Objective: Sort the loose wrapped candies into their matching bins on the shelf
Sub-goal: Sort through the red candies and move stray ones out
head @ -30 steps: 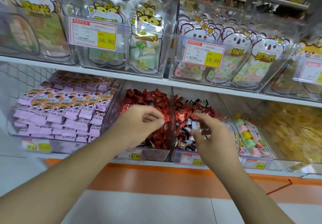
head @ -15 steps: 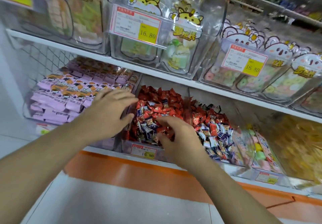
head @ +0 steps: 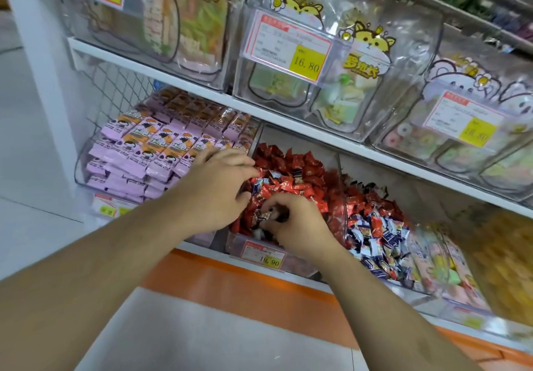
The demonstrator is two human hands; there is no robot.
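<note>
While both hands worked at the front edge of the red-candy bin (head: 331, 168), the right hand (head: 297, 226) pinched a dark-wrapped candy (head: 265, 216) and the left hand (head: 215, 194) hovered half-curled, holding nothing visible. Neighbouring red pieces could easily be dragged over the rim.

Red candies (head: 300, 174) with a few blue-white ones; blue-and-white candies (head: 377, 235); lilac packets (head: 150, 151) with orange print; yellow price tag (head: 306, 63), red border; orange shelf edge (head: 230, 278).
</note>
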